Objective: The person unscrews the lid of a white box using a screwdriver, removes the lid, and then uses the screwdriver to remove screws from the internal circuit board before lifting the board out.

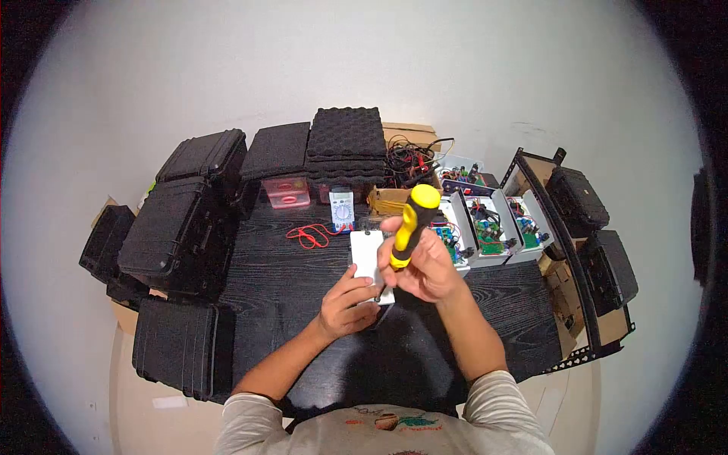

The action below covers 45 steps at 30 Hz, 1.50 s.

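My right hand [426, 267] is closed around a yellow and black screwdriver [413, 226]. Its thick handle points up toward the camera, and the shaft runs down toward the near end of a white box [367, 252]. Whether the tip touches a screw there I cannot make out. My left hand [349, 305] grips that box from its left side, with the fingers across the near part of its white face. Just beyond the box lies a multimeter [343, 212] with a red lead [309, 236] looped to its left.
Three open white housings with circuit boards [489, 227] stand at the right. Black hard cases [171, 235] are stacked at the left, and a black metal shelf [580, 265] borders the right side. Black foam sheets [345, 140] and tangled cables [409, 163] sit at the back of the dark table [280, 280].
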Tool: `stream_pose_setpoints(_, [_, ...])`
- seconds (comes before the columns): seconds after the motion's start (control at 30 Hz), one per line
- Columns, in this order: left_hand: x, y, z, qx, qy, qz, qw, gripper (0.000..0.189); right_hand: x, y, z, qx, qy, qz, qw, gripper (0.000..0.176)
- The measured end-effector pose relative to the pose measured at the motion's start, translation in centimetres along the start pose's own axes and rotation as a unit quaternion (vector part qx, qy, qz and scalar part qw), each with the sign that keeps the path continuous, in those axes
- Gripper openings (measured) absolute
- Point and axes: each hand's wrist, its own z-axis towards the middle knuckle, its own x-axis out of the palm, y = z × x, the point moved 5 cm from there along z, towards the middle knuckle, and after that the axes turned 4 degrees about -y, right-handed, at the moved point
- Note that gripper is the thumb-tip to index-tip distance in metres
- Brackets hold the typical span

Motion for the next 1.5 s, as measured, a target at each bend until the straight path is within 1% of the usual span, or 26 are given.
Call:
stream_pose_setpoints(0.1, [0.0,0.1,-0.1,0.001,-0.006,-0.005,1.0,0.019,-0.3,0.4,0.1,0.017,0.001,0.036,0.999,0.052])
stream_pose_setpoints(0.13, [-0.1,0.1,0.0,0.001,-0.008,-0.007,1.0,0.019,0.4,0.6,0.1,0.002,-0.029,0.035,0.999,0.049])
stream_pose_setpoints(0.23, [-0.2,0.0,-0.1,-0.008,0.002,0.006,1.0,0.018,1.1,0.7,-0.1,-0.054,-0.043,-0.09,0.994,0.05])
stream_pose_setpoints(0.27, [-0.2,-0.1,-0.1,-0.005,0.003,0.005,1.0,0.018,1.5,0.9,-0.3,-0.063,-0.063,-0.118,0.989,0.054])
stream_pose_setpoints(0.37, [-0.3,-0.2,0.1,-0.001,0.001,0.001,1.0,0.018,1.5,0.9,-0.6,-0.052,-0.093,-0.12,0.987,0.055])
stream_pose_setpoints(0.4, [-0.2,-0.2,0.2,-0.004,-0.003,0.0,1.0,0.019,0.9,0.6,-0.5,-0.044,-0.067,-0.109,0.991,0.054])
stream_pose_setpoints(0.5, [-0.1,-0.1,0.0,-0.007,0.008,0.002,1.0,0.019,0.4,0.4,-0.3,0.003,-0.073,-0.052,0.996,0.052])
stream_pose_setpoints(0.53, [-0.1,0.0,-0.1,-0.008,0.016,0.004,1.0,0.019,0.1,0.3,0.0,-0.005,-0.045,-0.038,0.998,0.053])
stream_pose_setpoints(0.63, [-0.1,0.0,0.0,0.004,-0.004,-0.007,1.0,0.019,0.7,0.5,0.0,-0.012,-0.047,-0.015,0.999,0.056])
stream_pose_setpoints(0.73, [-0.2,-0.1,0.2,0.007,0.005,-0.005,1.0,0.021,1.7,0.9,-0.2,-0.087,-0.039,-0.075,0.993,0.048])
stream_pose_setpoints(0.83, [-0.3,-0.1,0.2,0.009,0.003,-0.006,1.0,0.022,1.2,0.5,-0.5,-0.11,-0.055,-0.141,0.982,0.049])
stream_pose_setpoints(0.87, [-0.2,-0.1,0.1,0.008,0.004,-0.003,1.0,0.023,1.3,0.6,-0.5,-0.091,-0.065,-0.141,0.984,0.048])
stream_pose_setpoints(0.97, [-0.2,-0.1,0.1,0.005,0.005,-0.003,1.0,0.025,0.0,-0.1,-0.4,0.01,-0.057,-0.063,0.996,0.058])
stream_pose_setpoints(1.0, [-0.1,-0.1,0.1,0.004,0.003,-0.009,1.0,0.026,-0.2,-0.2,-0.2,0.022,-0.033,-0.044,0.998,0.056])
stream_pose_setpoints(1.1, [0.1,0.1,0.0,0.008,-0.001,-0.011,1.0,0.026,0.5,0.1,0.2,0.051,-0.014,0.023,0.998,0.054])
stream_pose_setpoints(1.2, [0.0,0.1,-0.1,0.01,-0.001,-0.005,1.0,0.026,1.2,0.4,0.1,0.024,-0.043,0.022,0.999,0.049])
stream_pose_setpoints(1.27, [0.0,0.0,-0.1,0.009,-0.002,0.001,1.0,0.027,1.6,0.5,0.1,-0.06,-0.044,-0.086,0.994,0.046])
stream_pose_setpoints(1.33, [0.0,0.0,0.0,0.007,-0.006,0.011,1.0,0.028,1.4,0.4,-0.2,-0.107,-0.043,-0.158,0.981,0.046])
stream_pose_setpoints(1.37, [0.0,-0.1,-0.1,0.008,-0.002,0.009,1.0,0.029,0.9,0.2,-0.3,-0.112,-0.041,-0.177,0.977,0.047])
stream_pose_setpoints(1.43, [-0.1,-0.1,-0.2,0.011,0.003,0.006,1.0,0.03,0.3,0.1,-0.6,-0.078,-0.04,-0.168,0.982,0.05])
stream_pose_setpoints(1.47, [-0.1,-0.1,-0.2,0.008,0.004,0.002,1.0,0.03,0.1,0.2,-0.7,-0.038,-0.04,-0.142,0.988,0.052])
stream_pose_setpoints(1.5, [-0.1,-0.1,-0.1,0.006,0.005,-0.001,1.0,0.031,0.2,0.2,-0.5,-0.019,-0.034,-0.115,0.993,0.055])
